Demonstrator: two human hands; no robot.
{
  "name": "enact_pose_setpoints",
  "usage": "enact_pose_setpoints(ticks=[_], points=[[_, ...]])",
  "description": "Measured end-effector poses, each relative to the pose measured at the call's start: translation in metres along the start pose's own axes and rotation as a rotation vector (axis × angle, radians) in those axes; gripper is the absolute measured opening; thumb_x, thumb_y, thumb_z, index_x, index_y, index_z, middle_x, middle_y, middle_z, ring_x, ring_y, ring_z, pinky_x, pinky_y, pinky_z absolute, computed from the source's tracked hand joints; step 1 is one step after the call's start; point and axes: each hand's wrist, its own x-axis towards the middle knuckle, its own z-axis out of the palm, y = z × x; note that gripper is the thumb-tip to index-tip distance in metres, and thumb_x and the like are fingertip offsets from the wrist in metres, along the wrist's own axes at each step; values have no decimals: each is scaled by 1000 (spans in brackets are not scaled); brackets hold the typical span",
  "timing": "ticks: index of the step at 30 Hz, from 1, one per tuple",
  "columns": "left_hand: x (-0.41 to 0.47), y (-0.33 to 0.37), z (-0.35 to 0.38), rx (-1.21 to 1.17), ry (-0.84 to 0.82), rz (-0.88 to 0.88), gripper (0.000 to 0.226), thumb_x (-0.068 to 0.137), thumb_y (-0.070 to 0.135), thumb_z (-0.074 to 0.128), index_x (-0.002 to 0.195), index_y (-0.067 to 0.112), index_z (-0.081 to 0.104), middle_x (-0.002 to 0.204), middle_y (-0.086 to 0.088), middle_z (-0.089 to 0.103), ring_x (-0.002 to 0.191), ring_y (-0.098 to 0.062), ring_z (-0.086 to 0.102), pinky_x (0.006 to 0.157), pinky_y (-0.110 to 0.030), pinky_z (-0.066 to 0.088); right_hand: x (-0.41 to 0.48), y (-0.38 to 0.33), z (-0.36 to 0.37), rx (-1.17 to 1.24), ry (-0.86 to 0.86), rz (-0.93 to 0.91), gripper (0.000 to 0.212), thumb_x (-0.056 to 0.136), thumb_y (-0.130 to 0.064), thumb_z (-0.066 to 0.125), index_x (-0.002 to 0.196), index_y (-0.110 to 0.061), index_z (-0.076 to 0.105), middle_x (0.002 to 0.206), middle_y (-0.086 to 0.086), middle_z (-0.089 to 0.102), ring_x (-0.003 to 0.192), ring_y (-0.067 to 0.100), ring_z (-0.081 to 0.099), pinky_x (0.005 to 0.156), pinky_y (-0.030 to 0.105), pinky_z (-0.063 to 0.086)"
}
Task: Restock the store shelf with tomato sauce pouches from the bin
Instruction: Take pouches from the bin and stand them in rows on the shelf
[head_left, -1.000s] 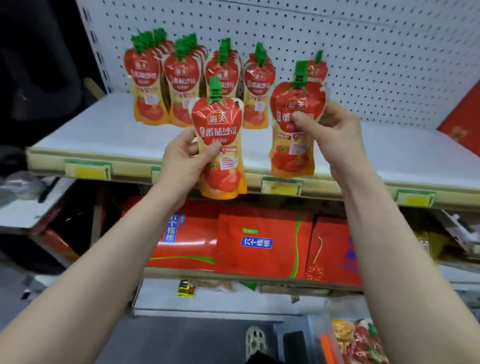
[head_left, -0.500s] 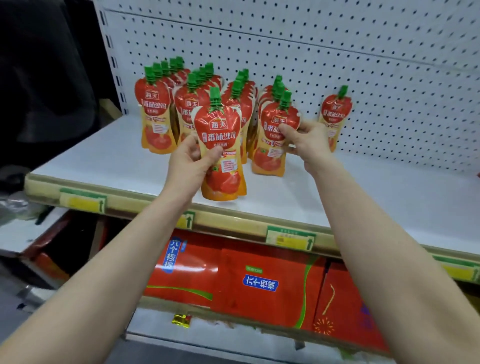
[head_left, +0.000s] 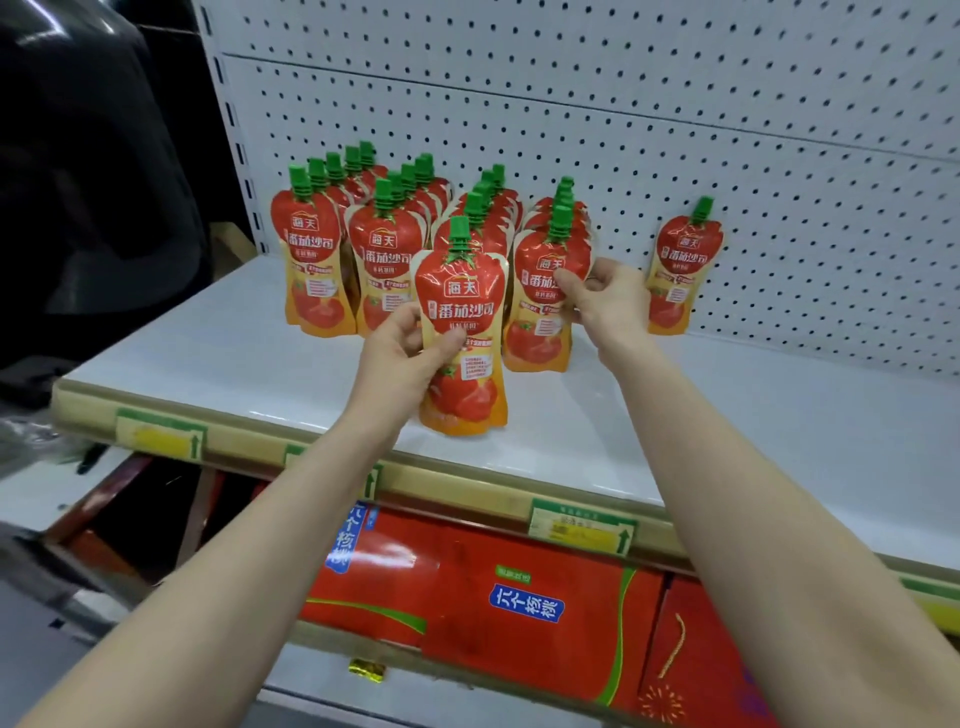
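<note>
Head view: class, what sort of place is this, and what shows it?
Probably a shop: rows of identical tomato sauce pouches, price tags along the shelf, and a pegboard back panel.

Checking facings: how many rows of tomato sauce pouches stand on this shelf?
4, side by side: leftmost row, second row, third row, fourth row, whose front pouch the right hand pinches. A lone pouch stands apart.

One head-worn view looks forward and down, close on the shelf (head_left: 218, 364).
</note>
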Motion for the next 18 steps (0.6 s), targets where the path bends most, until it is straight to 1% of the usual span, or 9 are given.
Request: enact_pose_setpoints(ticks=[3,5,6,7,9,11,12,14,18], points=[[-2,-1,5,7,-23,5,26,88,15,67,113,17,59,99,6,75,96,-10,71,79,-25,54,-11,-8,-8,-152,105,-60,28,88,-36,70,109,-22,57,102,-3,68,84,8,65,77,30,54],[-4,-2,11,3,-49,9,23,88,14,66,110,18,60,98,5,75,95,-10,71,77,-22,55,-25,-20,-16,-126,248,-140,41,90,-42,66,123,-22,53,108,-5,64,83,0,60,74,23,50],[-5,-2,15,-2,-64,12,22,89,13,66,110,17,60,97,4,75,94,-10,71,75,-21,55,-33,-26,-21,-100,271,-170,40,91,-45,63,123,-22,55,107,-7,64,83,-2,59,73,22,49],[-6,-2,20,-10,-78,15,23,89,11,65,111,15,60,97,4,75,93,-10,71,74,-19,55,-42,-32,-26,-76,215,-174,38,92,-47,61,119,-21,59,104,-7,66,82,-1,61,70,21,49],[-7,-2,33,-28,-107,24,25,89,9,65,113,12,59,99,2,75,93,-10,71,73,-19,55,-58,-38,-33,-43,-85,-78,36,92,-48,62,111,-18,65,97,-6,71,81,5,67,64,21,50],[-8,-3,48,-33,-137,30,26,89,8,64,114,11,59,99,1,74,92,-11,71,74,-20,55,-68,-36,-44,44,-344,48,28,90,-36,67,106,-13,68,90,-3,75,76,8,71,58,21,53],[-8,-4,56,-26,-150,27,26,89,9,64,114,11,59,100,1,74,93,-11,71,75,-21,55,-69,-34,-50,89,-386,65,21,91,-29,68,102,-11,69,85,-3,76,72,8,72,57,20,54],[-7,-9,71,-7,-182,14,27,90,14,65,116,11,60,105,-1,74,98,-12,70,81,-25,56,-65,-28,-65,115,-355,62,10,92,-20,67,96,-11,70,78,-5,76,69,7,72,56,19,55],[-3,-23,100,111,-196,65,34,88,22,68,122,20,60,115,6,69,106,-8,65,91,-29,54,-49,-15,-99,169,-215,65,6,92,-12,65,96,-8,68,72,-5,75,65,6,72,58,20,59]])
